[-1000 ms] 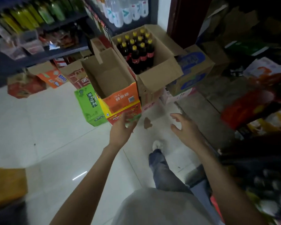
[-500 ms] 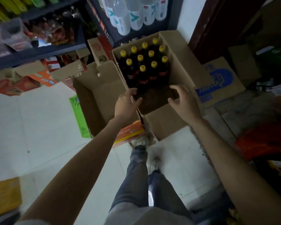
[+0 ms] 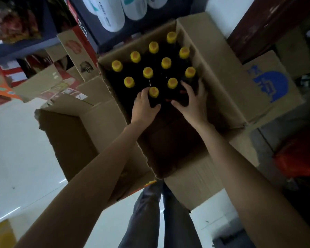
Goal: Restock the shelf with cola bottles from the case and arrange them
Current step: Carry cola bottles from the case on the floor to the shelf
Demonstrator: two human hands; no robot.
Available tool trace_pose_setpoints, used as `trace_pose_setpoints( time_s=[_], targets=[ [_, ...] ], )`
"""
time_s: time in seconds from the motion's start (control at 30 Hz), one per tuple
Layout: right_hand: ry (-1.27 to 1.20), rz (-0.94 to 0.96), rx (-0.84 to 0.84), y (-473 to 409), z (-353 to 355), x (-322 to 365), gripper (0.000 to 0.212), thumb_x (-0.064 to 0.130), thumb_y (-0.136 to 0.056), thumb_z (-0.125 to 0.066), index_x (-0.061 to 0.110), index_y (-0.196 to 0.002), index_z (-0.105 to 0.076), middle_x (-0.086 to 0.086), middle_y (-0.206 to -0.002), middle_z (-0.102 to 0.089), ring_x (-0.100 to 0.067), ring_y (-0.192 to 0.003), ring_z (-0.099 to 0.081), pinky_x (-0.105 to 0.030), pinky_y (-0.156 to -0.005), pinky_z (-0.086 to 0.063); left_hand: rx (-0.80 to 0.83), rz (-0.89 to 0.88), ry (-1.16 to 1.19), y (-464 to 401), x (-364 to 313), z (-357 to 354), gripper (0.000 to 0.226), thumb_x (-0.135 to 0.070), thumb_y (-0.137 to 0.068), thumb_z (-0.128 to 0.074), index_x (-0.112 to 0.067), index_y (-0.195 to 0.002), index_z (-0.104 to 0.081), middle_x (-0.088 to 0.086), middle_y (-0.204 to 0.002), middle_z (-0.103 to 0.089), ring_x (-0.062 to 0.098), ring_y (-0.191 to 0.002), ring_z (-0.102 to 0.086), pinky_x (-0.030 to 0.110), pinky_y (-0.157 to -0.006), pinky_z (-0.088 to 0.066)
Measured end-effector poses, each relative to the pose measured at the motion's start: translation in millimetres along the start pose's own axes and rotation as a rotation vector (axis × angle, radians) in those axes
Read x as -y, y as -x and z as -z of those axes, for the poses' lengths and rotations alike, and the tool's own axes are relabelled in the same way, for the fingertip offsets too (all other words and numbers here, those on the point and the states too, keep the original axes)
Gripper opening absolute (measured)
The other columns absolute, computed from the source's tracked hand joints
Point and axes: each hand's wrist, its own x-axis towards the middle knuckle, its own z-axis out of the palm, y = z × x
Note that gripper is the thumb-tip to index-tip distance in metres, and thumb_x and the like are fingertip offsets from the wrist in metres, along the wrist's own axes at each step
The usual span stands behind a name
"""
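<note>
Both arms are down inside the open case (image 3: 220,83), which sits on the floor (image 3: 16,149) with its flaps folded out of the way so the bottles can come straight up. The cola bottles (image 3: 166,63) stand upright and packed close in the far half of the case, yellow caps showing; the half nearer the person is bare cardboard, so I'd judge a good part of the stock is already out.

The left hand (image 3: 144,106) is wrapped round the neck and shoulder of the nearest bottle (image 3: 153,91), fingers on its left side and thumb curling under on the right, the cap poking up just past the knuckles. That looks like a proper grip for lifting. The right hand (image 3: 192,102) is beside it, fingers spread and reaching along the dark bodies of the next two bottles at the right end of the front row; its fingertips touch them, but whether it has actually closed on one I cannot tell, the light in there is poor.

The remaining bottles lie just beyond both hands. The shelf (image 3: 89,35) stands past the case, above the hands.
</note>
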Motion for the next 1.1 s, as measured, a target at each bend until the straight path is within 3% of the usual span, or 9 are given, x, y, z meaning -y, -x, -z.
trace_pose_setpoints(
  time_s=[0.1, 0.27, 0.5, 0.6, 0.7, 0.83, 0.97, 1.1],
  targets=[
    [0.037, -0.005, -0.003, -21.8, -20.0, 0.8, 0.075, 0.057, -0.080, -0.066, 0.032, -0.145, -0.037, -0.020, -0.158, 0.000, -0.039, -0.145, -0.002, -0.050, -0.117, -0.016, -0.029, -0.028, 0.001, -10.5, 7.1, -5.3, 0.058, -0.018, -0.086, -0.068, -0.012, -0.138, -0.040, 0.006, -0.137, -0.048, 0.020, -0.128, -0.044, 0.020, -0.096, -0.031],
    [0.002, -0.052, -0.127, -44.4, -40.8, 8.7, 0.059, 0.066, -0.075, -0.058, 0.024, -0.117, -0.063, -0.024, -0.150, -0.021, -0.042, -0.141, -0.018, -0.051, -0.114, -0.025, -0.077, -0.049, 0.078, -24.7, 10.7, -7.3, 0.043, -0.019, -0.085, -0.070, -0.013, -0.124, -0.055, 0.002, -0.122, -0.059, 0.017, -0.116, -0.053, 0.021, -0.090, -0.038],
    [-0.269, -0.044, -0.281, -43.4, -55.6, 13.0, 0.026, 0.034, -0.076, -0.063, 0.016, -0.092, -0.070, -0.024, -0.148, -0.024, -0.038, -0.141, -0.020, -0.045, -0.114, -0.027, -0.107, -0.029, 0.222, -24.1, 12.9, -13.2, 0.037, -0.026, -0.088, -0.067, -0.017, -0.124, -0.060, -0.003, -0.121, -0.062, 0.012, -0.115, -0.054, 0.030, -0.096, -0.044],
    [-0.306, -0.049, -0.325, -41.7, -50.3, 6.5, 0.027, 0.037, -0.081, -0.062, 0.016, -0.094, -0.072, -0.019, -0.147, -0.032, -0.032, -0.139, -0.028, -0.043, -0.111, -0.032, -0.100, -0.028, 0.215, -24.7, 14.8, -13.1, 0.038, -0.026, -0.089, -0.066, -0.018, -0.125, -0.059, -0.004, -0.124, -0.061, 0.011, -0.118, -0.053, 0.032, -0.100, -0.044],
    [-0.270, -0.022, -0.324, -46.5, -46.3, 3.0, 0.039, 0.040, -0.085, -0.058, 0.017, -0.115, -0.069, -0.018, -0.142, -0.039, -0.024, -0.135, -0.033, -0.042, -0.110, -0.034, -0.116, -0.032, 0.204, -25.3, 18.4, -8.1, 0.037, -0.026, -0.089, -0.065, -0.017, -0.125, -0.059, -0.005, -0.124, -0.060, 0.010, -0.118, -0.052, 0.031, -0.100, -0.043],
    [-0.297, 0.037, -0.330, -39.9, -46.5, -0.2, 0.042, 0.033, -0.087, -0.058, 0.011, -0.123, -0.065, -0.022, -0.140, -0.042, -0.035, -0.132, -0.041, -0.048, -0.108, -0.037, -0.131, -0.065, 0.205, -16.9, 21.4, -0.7, 0.035, -0.021, -0.087, -0.067, -0.016, -0.122, -0.061, -0.005, -0.122, -0.061, 0.005, -0.116, -0.052, 0.016, -0.095, -0.039],
    [-0.289, 0.162, -0.389, -16.0, -21.9, 5.3, 0.039, 0.025, -0.088, -0.060, 0.004, -0.120, -0.066, -0.024, -0.135, -0.047, -0.036, -0.129, -0.045, -0.046, -0.107, -0.040, -0.122, -0.162, 0.244, -1.5, 18.1, 10.0, 0.034, -0.026, -0.086, -0.069, -0.021, -0.118, -0.062, -0.014, -0.120, -0.060, 0.013, -0.119, -0.054, 0.040, -0.101, -0.045],
    [-0.350, 0.182, -0.405, 25.9, 35.4, 34.8, 0.037, 0.019, -0.087, -0.059, 0.000, -0.118, -0.065, -0.020, -0.134, -0.047, -0.017, -0.128, -0.043, -0.026, -0.109, -0.034, -0.091, -0.284, 0.428, 27.0, 2.1, 40.4, 0.031, -0.036, -0.084, -0.066, -0.026, -0.113, -0.061, -0.019, -0.117, -0.059, 0.013, -0.121, -0.054, 0.049, -0.102, -0.044]
  ],
)
